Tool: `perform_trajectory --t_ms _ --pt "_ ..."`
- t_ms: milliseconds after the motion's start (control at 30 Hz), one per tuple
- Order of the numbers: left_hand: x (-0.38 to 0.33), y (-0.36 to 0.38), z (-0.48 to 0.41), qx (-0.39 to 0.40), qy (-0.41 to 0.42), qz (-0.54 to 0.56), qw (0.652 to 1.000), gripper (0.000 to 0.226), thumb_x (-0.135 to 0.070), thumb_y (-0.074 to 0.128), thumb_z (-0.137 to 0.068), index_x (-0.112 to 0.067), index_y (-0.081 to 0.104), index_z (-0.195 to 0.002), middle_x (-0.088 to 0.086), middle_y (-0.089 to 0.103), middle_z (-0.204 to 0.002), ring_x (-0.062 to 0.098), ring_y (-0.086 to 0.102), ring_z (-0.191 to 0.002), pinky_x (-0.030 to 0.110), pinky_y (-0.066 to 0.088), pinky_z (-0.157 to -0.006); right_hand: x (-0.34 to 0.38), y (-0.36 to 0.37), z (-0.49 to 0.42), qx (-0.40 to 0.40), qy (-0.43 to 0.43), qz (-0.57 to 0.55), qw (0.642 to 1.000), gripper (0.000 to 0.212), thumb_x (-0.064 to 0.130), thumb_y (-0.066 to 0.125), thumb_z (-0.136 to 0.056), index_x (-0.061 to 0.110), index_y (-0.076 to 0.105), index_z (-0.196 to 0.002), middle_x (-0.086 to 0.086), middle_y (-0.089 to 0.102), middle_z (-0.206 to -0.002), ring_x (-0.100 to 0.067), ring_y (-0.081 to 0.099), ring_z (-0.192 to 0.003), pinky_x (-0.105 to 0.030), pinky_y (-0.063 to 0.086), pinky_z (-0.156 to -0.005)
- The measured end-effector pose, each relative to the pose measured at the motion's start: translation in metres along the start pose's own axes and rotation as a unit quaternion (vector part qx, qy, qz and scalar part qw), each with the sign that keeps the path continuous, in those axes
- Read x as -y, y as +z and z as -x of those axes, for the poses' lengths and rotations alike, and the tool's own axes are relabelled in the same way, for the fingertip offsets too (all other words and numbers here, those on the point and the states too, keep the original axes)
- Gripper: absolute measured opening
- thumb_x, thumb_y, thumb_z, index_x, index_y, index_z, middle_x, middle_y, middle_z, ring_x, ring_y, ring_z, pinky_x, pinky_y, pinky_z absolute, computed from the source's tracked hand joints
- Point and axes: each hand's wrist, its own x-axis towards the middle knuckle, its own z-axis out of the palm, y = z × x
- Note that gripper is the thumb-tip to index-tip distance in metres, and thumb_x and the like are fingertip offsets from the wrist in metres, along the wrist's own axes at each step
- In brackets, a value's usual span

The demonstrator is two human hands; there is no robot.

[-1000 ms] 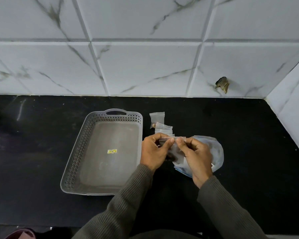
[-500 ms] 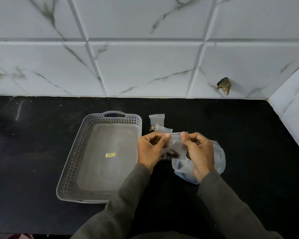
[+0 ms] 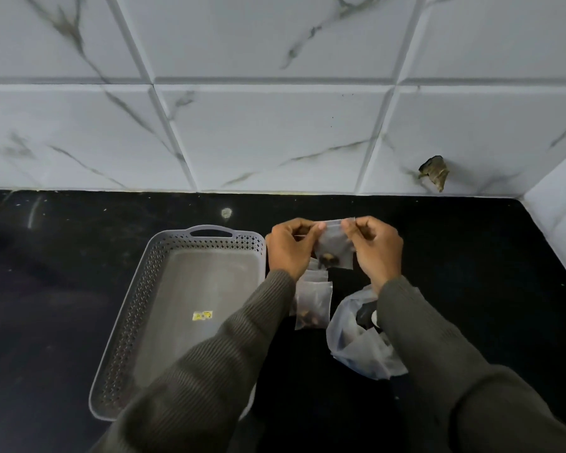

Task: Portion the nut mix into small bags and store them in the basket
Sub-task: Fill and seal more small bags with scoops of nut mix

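I am holding a small clear bag (image 3: pixel 335 246) up above the surface (image 3: pixel 62 289), just past the far right corner of the basket (image 3: pixel 134 299), with a dark clump of nut mix sitting in its bottom. My left grip (image 3: pixel 290 248) is pinching the top strip at one end and my right grip (image 3: pixel 378 251) is pinching it at the other, thumb and forefinger closed on the plastic. I am judging that I am pressing the seal, though whether it is fully closed is too fine to tell.

Below my wrists a few more small bags (image 3: pixel 314 304) are lying overlapped on the surface, the nearest showing nuts at its bottom (my left sleeve is covering part of the pile, so I cannot count them). Just to their right the big thin bag (image 3: pixel 356 351) of nut mix is slumping open, partly under my right sleeve. How much is left inside I cannot make out.

The basket is lying to the left, and no bag is showing in it, only a small yellow sticker (image 3: pixel 202 315) on its floor. My left forearm is hiding its near right corner.

So I am reckoning the portioning is partway along and the storing is not yet begun. This bag needs closing, any remaining mix needs bagging, and every small bag needs moving into the basket.
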Motion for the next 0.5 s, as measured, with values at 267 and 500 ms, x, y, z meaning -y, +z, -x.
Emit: perform_trajectory --t_ms 267,500 --pt "0.032 0.026 -0.062 -0.002 -0.061 -0.016 0.998 0.005 -0.013 0.077 -0.087 -0.016 0.075 -0.091 0.003 0.076 -0.083 0.017 0.074 -0.081 0.037 0.063 -0.079 -0.043 0.029 -0.071 0.018 0.044 0.035 0.998 0.011 0.029 0.067 -0.09 0.019 0.071 -0.09 0.007 0.07 -0.082 -0.009 0.068 -0.083 -0.039 0.059 -0.082" --pt "0.066 0.039 -0.091 0.024 -0.065 -0.148 0.987 0.006 -0.017 0.077 -0.087 -0.021 0.074 -0.09 -0.002 0.074 -0.084 0.011 0.07 -0.085 0.033 0.061 -0.085 -0.072 0.044 -0.095 0.05 0.085 0.079 0.992 0.015 0.03 0.068 -0.089 0.017 0.074 -0.095 0.003 0.072 -0.084 -0.01 0.068 -0.083 -0.035 0.058 -0.084"
